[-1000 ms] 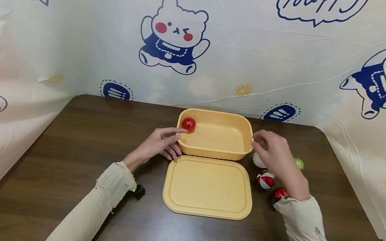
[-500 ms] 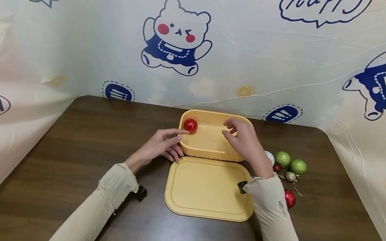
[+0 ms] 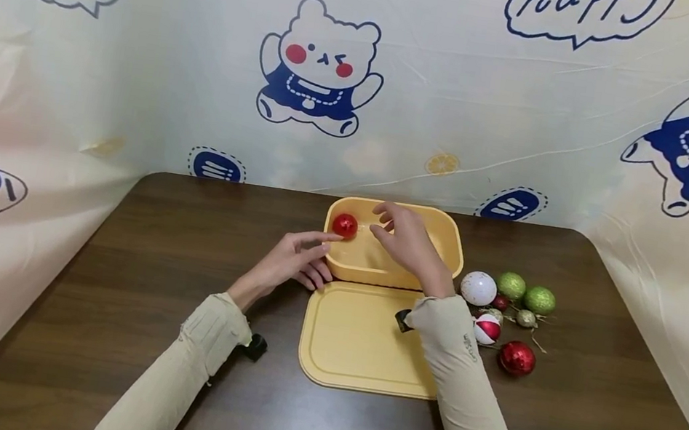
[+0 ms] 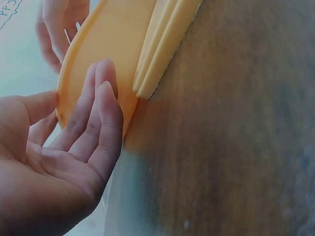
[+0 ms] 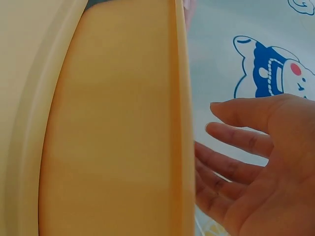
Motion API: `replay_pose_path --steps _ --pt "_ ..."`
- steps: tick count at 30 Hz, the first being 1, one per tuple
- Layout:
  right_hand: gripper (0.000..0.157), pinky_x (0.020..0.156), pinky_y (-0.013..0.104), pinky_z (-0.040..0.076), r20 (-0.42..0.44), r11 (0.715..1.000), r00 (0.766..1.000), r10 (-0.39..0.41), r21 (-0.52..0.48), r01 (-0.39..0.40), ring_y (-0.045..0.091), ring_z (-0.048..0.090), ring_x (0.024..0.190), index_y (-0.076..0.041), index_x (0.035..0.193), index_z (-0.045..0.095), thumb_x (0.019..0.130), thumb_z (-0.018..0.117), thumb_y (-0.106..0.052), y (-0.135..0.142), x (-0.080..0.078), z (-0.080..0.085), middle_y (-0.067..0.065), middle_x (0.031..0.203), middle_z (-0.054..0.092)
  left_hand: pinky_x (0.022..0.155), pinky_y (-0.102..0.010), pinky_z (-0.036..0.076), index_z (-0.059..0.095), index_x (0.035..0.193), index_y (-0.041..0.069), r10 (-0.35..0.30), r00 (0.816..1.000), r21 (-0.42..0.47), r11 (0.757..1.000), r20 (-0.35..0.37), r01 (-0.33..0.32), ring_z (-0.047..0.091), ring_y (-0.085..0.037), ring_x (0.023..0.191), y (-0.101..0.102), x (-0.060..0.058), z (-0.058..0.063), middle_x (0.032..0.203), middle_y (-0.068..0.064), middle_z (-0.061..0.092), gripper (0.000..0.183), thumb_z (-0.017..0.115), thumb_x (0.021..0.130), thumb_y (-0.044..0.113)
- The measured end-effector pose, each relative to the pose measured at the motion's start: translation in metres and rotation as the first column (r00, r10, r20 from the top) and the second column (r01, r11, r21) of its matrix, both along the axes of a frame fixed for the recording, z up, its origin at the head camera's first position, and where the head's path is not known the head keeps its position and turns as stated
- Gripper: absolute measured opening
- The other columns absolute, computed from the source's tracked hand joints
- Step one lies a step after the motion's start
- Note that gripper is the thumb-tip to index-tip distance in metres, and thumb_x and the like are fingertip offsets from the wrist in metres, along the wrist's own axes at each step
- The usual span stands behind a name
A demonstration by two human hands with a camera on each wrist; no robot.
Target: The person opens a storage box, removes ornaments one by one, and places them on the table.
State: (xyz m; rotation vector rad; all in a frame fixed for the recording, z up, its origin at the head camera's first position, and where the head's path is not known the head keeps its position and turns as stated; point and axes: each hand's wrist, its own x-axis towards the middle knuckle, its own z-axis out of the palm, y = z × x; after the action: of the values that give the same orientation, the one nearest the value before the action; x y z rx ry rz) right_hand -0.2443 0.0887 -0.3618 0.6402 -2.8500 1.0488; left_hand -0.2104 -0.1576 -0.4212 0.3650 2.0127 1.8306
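A yellow plastic box (image 3: 362, 275) stands uncovered near the back of the table, and a shiny red bauble (image 3: 345, 225) lies inside at its left end. My left hand (image 3: 295, 259) is at the box's left end, one finger reaching over the rim towards the bauble; the left wrist view shows its fingers (image 4: 109, 105) extended beside the box wall. Over the box opening hovers my right hand (image 3: 407, 238), fingers loosely bent and holding nothing, as the right wrist view shows. In front of the box lies its flat yellow lid (image 3: 360, 342), partly covered by the right sleeve.
To the right of the box sit more baubles: a speckled white one (image 3: 478, 288), green glittery ones (image 3: 511, 285), a red-and-white one (image 3: 487, 329) and a large red one (image 3: 517, 358). Small ones with strings lie among them. A printed cloth (image 3: 399, 105) hangs behind the table.
My right hand has moved left from the box's right rim to over its middle, uncovering the baubles on the right. The left hand stays at the box's left end.
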Motion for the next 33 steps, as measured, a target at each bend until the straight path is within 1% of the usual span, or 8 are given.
replay_pose_path --steps 5,10,16,20,24,28,31,33 --pt "0.037 0.089 0.045 0.055 0.027 1.000 0.999 0.021 0.017 -0.021 0.032 0.065 0.102 0.000 0.130 0.058 0.097 0.064 -0.014 -0.015 -0.009 -0.006 0.023 0.118 0.065 0.062 -0.042 0.062 0.052 0.146 0.013 0.005 1.000 0.002 1.000 -0.005 -0.005 0.071 -0.031 0.067 -0.001 0.000 0.000 0.088 -0.028 0.071 0.042 0.050 0.106 0.028" --pt "0.041 0.095 0.046 0.053 0.051 0.999 0.998 0.026 0.038 -0.028 0.034 0.062 0.111 0.000 0.134 0.056 0.097 0.065 -0.014 -0.026 -0.014 -0.013 0.021 0.127 0.062 0.062 -0.041 0.062 0.052 0.145 0.013 -0.006 1.000 0.001 1.000 -0.013 0.006 0.071 -0.031 0.067 0.002 -0.001 0.000 0.088 -0.028 0.071 0.043 0.050 0.106 0.029" --pt "0.045 0.109 0.046 0.041 -0.001 0.992 0.997 0.076 0.105 -0.075 0.034 0.052 0.128 0.002 0.138 0.054 0.096 0.065 -0.009 -0.040 -0.017 -0.025 0.018 0.137 0.057 0.060 -0.041 0.061 0.055 0.143 0.016 0.004 1.000 0.015 1.000 -0.013 -0.004 0.071 -0.031 0.065 0.001 0.001 0.000 0.089 -0.031 0.070 0.040 0.050 0.106 0.029" --pt "0.043 0.106 0.042 0.044 -0.035 0.983 0.990 0.135 0.132 -0.129 0.031 0.054 0.121 0.001 0.135 0.055 0.093 0.061 0.001 -0.045 -0.018 -0.034 0.017 0.133 0.058 0.060 -0.041 0.061 0.056 0.142 0.018 0.004 1.000 0.013 1.000 -0.014 -0.003 0.071 -0.032 0.066 0.001 0.001 -0.001 0.089 -0.031 0.070 0.039 0.050 0.106 0.031" --pt "0.042 0.093 0.038 0.050 -0.004 0.982 0.986 0.167 0.094 -0.166 0.027 0.057 0.106 -0.002 0.130 0.055 0.089 0.059 0.008 -0.047 -0.017 -0.039 0.013 0.121 0.060 0.060 -0.041 0.061 0.056 0.142 0.017 0.000 1.000 0.012 1.000 -0.013 0.000 0.071 -0.032 0.066 0.001 0.000 -0.002 0.090 -0.031 0.070 0.039 0.050 0.106 0.029" --pt "0.036 0.085 0.036 0.053 0.035 0.984 0.985 0.167 0.059 -0.169 0.024 0.057 0.097 -0.003 0.124 0.054 0.090 0.065 0.003 -0.047 -0.017 -0.041 0.010 0.109 0.061 0.060 -0.042 0.061 0.056 0.142 0.016 0.005 1.000 0.007 1.000 -0.015 -0.005 0.071 -0.032 0.066 0.001 -0.001 -0.001 0.090 -0.031 0.070 0.038 0.050 0.106 0.028" --pt "0.036 0.086 0.036 0.054 0.048 0.984 0.985 0.168 0.060 -0.171 0.024 0.058 0.098 -0.003 0.124 0.054 0.091 0.068 -0.002 -0.047 -0.017 -0.041 0.010 0.109 0.061 0.061 -0.043 0.061 0.055 0.142 0.016 0.007 1.000 0.004 1.000 -0.013 -0.007 0.071 -0.031 0.066 0.001 -0.001 -0.001 0.090 -0.029 0.070 0.040 0.051 0.106 0.030" --pt "0.039 0.088 0.036 0.054 0.068 0.985 0.986 0.153 0.072 -0.158 0.025 0.058 0.101 -0.003 0.127 0.053 0.092 0.069 -0.006 -0.047 -0.016 -0.042 0.012 0.113 0.060 0.061 -0.043 0.061 0.055 0.142 0.016 0.007 1.000 0.007 1.000 -0.009 -0.007 0.071 -0.031 0.066 0.000 -0.001 -0.002 0.090 -0.029 0.070 0.041 0.052 0.105 0.031"
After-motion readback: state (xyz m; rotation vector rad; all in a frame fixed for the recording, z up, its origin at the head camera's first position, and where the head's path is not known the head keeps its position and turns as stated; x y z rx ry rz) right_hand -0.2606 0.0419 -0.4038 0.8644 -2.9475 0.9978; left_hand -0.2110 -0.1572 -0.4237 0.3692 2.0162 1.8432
